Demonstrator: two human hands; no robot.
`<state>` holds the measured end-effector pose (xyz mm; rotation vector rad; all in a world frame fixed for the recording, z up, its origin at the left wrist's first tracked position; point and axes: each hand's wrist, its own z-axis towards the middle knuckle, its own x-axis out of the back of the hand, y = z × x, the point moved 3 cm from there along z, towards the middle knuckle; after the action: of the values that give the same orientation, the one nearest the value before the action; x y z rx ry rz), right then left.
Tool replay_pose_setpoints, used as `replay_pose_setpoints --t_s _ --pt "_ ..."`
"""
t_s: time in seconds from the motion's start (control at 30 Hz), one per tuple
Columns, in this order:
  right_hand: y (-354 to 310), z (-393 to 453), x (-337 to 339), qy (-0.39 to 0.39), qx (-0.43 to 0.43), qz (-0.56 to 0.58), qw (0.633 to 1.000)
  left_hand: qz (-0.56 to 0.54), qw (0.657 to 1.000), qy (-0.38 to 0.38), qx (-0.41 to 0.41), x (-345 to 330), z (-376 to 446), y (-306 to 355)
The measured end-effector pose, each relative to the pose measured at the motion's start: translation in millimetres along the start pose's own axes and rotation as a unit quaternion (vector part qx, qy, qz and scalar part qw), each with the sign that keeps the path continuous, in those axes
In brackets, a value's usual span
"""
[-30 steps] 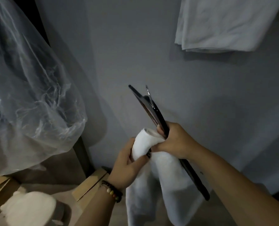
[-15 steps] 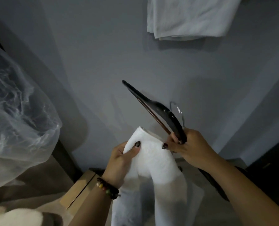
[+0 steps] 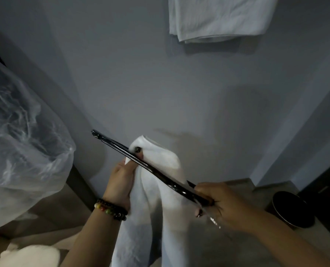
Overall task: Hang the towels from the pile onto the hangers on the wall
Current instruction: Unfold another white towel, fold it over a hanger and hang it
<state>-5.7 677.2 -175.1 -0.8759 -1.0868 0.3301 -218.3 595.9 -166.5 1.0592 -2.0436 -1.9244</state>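
- The white towel (image 3: 156,189) hangs in a fold at the centre, its top bunched up and its two tails dropping toward the near edge.
- The dark hanger (image 3: 150,168) now lies flatter and lower across the towel's front than half a second ago, when it stood raised above the fold; by my judgement the towel is being threaded onto it.
- The left hand (image 3: 121,182) pinches the towel's top, thumb over the hanger arm.
- The right hand (image 3: 224,205) grips the hanger's near right end, fingers curled round it.
- So the towel sits between the two hands, touching both the left hand and the hanger.
- Far up on the wall (image 3: 141,83) another folded towel (image 3: 218,18) already hangs.
- At left a clear plastic bag (image 3: 21,141); near left, a pale pile (image 3: 29,256).
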Motion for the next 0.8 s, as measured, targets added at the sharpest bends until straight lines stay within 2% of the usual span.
replay_pose_setpoints --t_s 0.13,0.2,0.3,0.37,0.5,0.6,0.67,0.8 --pt "11 3 -12 -0.074 -0.072 -0.030 0.994 -0.034 0.999 0.010 0.001 11 0 2" --pt "15 3 -14 -0.091 -0.117 0.011 0.989 -0.027 0.999 0.006 -0.022 13 1 5" --pt "14 2 -9 -0.124 -0.130 0.083 0.980 -0.018 0.999 -0.009 -0.029 12 1 7" --pt "8 6 3 -0.101 -0.128 0.123 0.979 -0.022 0.999 -0.020 -0.030 11 2 7" --pt "-26 36 29 0.023 -0.054 0.151 0.987 -0.017 0.997 -0.077 -0.025 6 8 10" --pt "-49 66 24 0.011 -0.002 0.127 0.992 -0.016 0.992 -0.126 -0.001 -2 10 12" --pt "-52 79 18 0.030 0.009 0.127 0.991 -0.016 0.990 -0.141 0.006 -4 12 15" --pt "-43 91 10 0.034 -0.027 0.205 0.978 0.001 0.990 -0.140 -0.010 1 12 21"
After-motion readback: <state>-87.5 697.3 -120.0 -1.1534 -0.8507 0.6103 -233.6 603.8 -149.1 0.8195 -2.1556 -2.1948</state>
